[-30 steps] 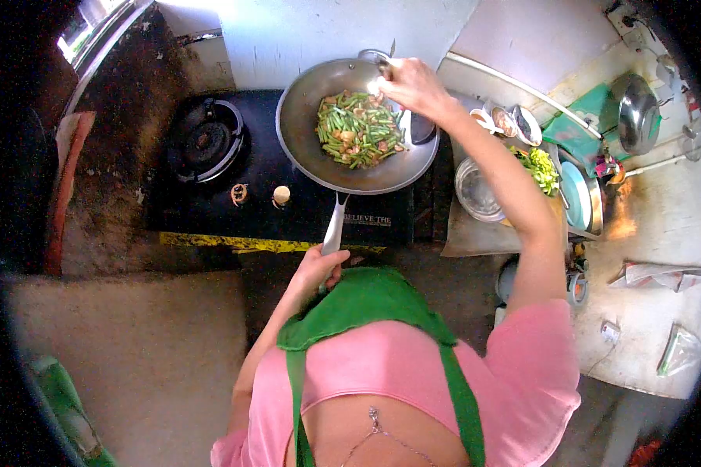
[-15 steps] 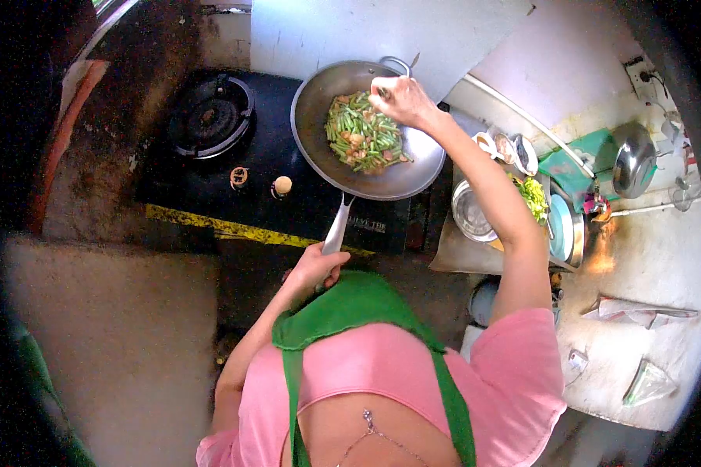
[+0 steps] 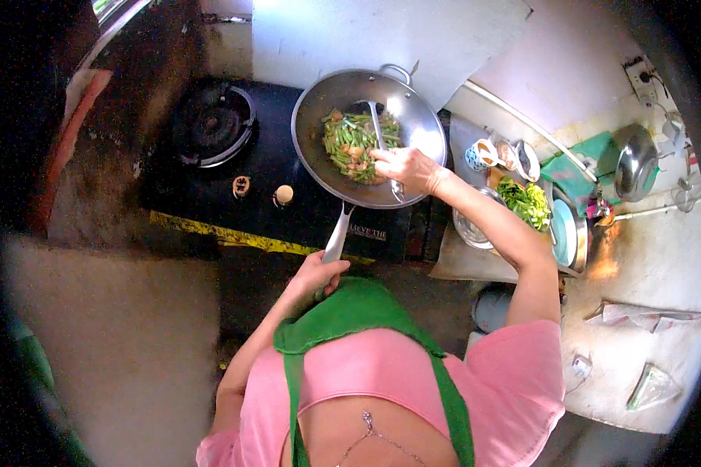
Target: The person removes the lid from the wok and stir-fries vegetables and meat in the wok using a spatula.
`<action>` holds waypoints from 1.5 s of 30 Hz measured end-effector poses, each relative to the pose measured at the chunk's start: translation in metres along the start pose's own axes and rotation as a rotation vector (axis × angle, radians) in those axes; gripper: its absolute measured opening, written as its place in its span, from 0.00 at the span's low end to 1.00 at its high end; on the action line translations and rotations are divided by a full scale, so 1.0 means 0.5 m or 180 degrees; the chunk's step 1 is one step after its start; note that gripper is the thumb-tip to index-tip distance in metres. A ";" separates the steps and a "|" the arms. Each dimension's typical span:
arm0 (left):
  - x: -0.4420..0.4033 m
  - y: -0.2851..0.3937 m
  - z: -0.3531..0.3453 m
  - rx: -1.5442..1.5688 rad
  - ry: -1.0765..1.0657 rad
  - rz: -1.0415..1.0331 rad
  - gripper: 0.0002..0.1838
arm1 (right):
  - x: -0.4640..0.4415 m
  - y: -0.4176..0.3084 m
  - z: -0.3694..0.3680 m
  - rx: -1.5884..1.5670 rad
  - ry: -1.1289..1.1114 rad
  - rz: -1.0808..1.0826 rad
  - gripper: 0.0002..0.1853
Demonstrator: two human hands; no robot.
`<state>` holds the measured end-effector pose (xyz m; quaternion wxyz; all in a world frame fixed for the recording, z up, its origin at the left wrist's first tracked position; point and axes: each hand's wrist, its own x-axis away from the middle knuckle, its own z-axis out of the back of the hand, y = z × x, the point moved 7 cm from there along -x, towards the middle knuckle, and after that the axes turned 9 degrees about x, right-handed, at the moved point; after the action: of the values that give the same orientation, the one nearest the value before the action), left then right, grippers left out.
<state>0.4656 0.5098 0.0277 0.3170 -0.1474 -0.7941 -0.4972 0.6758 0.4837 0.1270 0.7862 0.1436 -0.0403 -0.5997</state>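
A wok (image 3: 308, 148) sits on the right side of the black stove, its long handle (image 3: 338, 235) pointing toward me. My left hand (image 3: 319, 274) is wrapped around the end of that handle. Inside the wok lies a heap of cut green beans (image 3: 343, 140) with small brownish pieces among them. My right hand (image 3: 409, 169), over the wok's near right rim, is closed on a metal spatula (image 3: 378, 124). Its working end reaches to the far side of the beans, where its shape is hard to make out.
Left of the wok is a second burner (image 3: 214, 124), with two knobs (image 3: 283, 194) in front. At right stand a metal bowl (image 3: 475, 226), chopped greens (image 3: 526, 202), a patterned cup (image 3: 479, 154), small dishes (image 3: 526, 159) and a light-blue plate (image 3: 562, 226). A wall (image 3: 366, 31) rises behind the stove.
My right hand has come nearer to me, from the wok's far side to its near right rim. The spatula now stretches across the beans. My left hand still grips the handle.
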 end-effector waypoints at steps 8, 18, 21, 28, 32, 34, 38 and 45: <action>-0.005 -0.009 0.002 0.0126 -0.0132 -0.0034 0.14 | 0.038 -0.021 -0.042 -0.0141 0.0212 0.0580 0.11; -0.006 -0.010 0.012 0.0091 0.0076 -0.0079 0.14 | 0.008 0.016 -0.010 -0.0471 0.0339 -0.0006 0.18; -0.002 -0.006 0.012 0.0142 0.0093 0.0037 0.14 | 0.035 -0.005 -0.017 -0.0617 0.0183 0.0157 0.17; -0.021 -0.024 0.020 0.0088 -0.0003 -0.0005 0.14 | 0.041 -0.074 0.066 -0.0279 0.0257 0.0606 0.11; -0.022 -0.025 0.026 0.0084 0.0069 -0.0016 0.14 | 0.047 -0.110 0.034 -0.0398 0.0287 0.0420 0.09; -0.010 -0.015 0.020 0.0075 0.0072 0.0012 0.14 | 0.048 -0.087 0.073 -0.0636 0.0426 -0.0058 0.09; -0.014 -0.020 0.017 0.0162 -0.0012 0.0040 0.14 | 0.077 -0.030 0.107 -0.0398 0.0794 -0.1066 0.04; 0.003 0.000 0.012 -0.0076 0.0036 -0.0075 0.14 | 0.155 -0.010 0.094 -0.1183 0.1250 -0.1839 0.04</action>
<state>0.4624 0.5150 0.0267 0.3137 -0.1390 -0.7880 -0.5112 0.6816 0.4005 0.1621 0.5904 0.1162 0.2622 -0.7545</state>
